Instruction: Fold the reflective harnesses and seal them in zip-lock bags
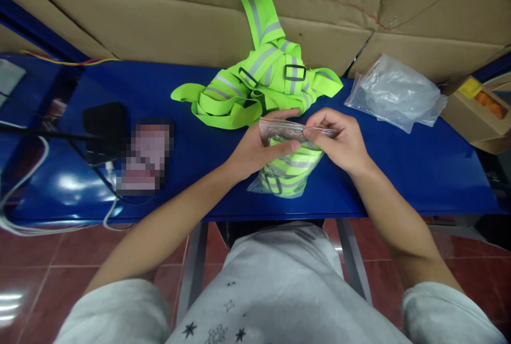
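Note:
A clear zip bag (293,173) with a folded neon-yellow reflective strap (293,162) inside stands near the front of the blue table. My left hand (265,144) grips the bag's left side, its thumb lying across the front. At the bag's top right, my right hand (339,139) pinches the zip edge between thumb and fingers. A black buckle shows through the plastic low on the bag. Just behind my hands lies a heap of neon-yellow reflective straps (263,75) with black buckles, one loop rising against the back board.
Flat clear zip bags (399,93) lie at the back right, beside a cardboard box (479,115). To the left are a black device (104,128), a blurred-out flat object (146,157) and white cables (24,221). Brown boards (159,19) close off the table's (207,173) rear.

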The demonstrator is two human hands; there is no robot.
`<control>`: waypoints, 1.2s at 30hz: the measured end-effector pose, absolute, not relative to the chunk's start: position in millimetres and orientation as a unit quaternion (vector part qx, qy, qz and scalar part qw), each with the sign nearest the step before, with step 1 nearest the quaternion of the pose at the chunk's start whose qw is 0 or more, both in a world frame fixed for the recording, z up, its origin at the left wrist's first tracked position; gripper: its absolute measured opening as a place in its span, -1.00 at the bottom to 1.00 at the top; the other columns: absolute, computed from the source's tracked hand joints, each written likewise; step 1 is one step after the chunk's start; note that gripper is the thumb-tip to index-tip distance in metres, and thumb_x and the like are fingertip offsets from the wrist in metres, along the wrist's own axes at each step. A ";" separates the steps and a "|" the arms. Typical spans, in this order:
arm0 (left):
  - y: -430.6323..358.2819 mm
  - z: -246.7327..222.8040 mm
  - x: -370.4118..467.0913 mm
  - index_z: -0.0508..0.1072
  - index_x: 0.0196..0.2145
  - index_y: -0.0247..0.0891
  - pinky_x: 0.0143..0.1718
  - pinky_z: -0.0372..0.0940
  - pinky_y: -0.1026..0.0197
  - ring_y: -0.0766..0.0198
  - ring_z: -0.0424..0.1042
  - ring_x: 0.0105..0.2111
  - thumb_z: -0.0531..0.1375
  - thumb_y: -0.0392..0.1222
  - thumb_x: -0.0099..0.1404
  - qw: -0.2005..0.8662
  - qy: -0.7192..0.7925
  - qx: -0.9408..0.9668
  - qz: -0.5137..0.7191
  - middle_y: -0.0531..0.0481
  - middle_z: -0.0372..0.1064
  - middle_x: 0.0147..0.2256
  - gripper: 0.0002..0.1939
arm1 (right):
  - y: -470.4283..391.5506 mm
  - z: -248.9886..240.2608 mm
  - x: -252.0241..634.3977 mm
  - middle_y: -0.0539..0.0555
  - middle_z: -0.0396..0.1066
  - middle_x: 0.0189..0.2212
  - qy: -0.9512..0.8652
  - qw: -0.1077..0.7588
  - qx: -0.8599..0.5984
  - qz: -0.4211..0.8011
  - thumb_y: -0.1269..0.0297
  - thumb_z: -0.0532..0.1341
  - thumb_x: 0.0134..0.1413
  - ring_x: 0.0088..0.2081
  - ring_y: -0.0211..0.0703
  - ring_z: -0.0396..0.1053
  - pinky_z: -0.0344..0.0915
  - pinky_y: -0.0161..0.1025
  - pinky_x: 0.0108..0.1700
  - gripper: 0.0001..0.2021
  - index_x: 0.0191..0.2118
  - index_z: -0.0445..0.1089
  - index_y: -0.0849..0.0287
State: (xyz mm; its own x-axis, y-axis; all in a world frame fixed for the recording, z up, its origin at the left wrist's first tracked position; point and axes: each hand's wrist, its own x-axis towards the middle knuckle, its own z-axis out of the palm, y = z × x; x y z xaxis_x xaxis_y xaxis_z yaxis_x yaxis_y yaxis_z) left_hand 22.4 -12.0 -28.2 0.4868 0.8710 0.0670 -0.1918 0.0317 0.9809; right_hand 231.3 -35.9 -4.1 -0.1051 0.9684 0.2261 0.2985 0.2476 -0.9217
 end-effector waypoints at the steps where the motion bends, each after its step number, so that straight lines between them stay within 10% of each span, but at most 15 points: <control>1: -11.5 -28.8 22.2 0.53 0.19 -0.14 0.07 0.44 0.11 0.02 0.57 0.02 0.55 0.04 0.11 0.655 0.302 0.564 0.403 -0.10 0.61 -0.01 -0.28 | -36.3 -2.0 232.9 -0.04 0.45 -0.46 -0.651 0.448 -0.490 0.369 -0.06 0.45 0.09 -0.48 -0.30 0.22 0.17 -0.27 -0.41 -0.67 -0.37 0.49 0.11; 19: -14.2 -30.6 23.7 0.47 0.28 -0.16 -0.01 0.47 -0.05 -0.09 0.63 -0.12 0.62 -0.12 -0.04 0.714 0.299 0.553 0.308 -0.09 0.62 -0.19 -0.08 | -42.1 5.6 242.8 -0.09 0.31 -0.56 -0.664 0.324 -0.460 0.492 0.20 0.47 0.10 -0.50 -0.33 0.19 0.10 -0.26 -0.45 -0.78 -0.41 0.46 0.12; 36: -12.2 -46.1 27.6 0.40 0.24 -0.23 0.09 0.41 0.07 -0.04 0.53 0.12 0.55 -0.12 0.11 0.710 0.227 0.613 0.264 -0.20 0.54 0.10 -0.21 | -43.1 -10.9 229.7 -0.06 0.44 -0.48 -0.666 0.307 -0.431 0.526 0.17 0.39 0.22 -0.51 -0.32 0.31 0.19 -0.29 -0.48 -0.79 -0.33 0.41 0.12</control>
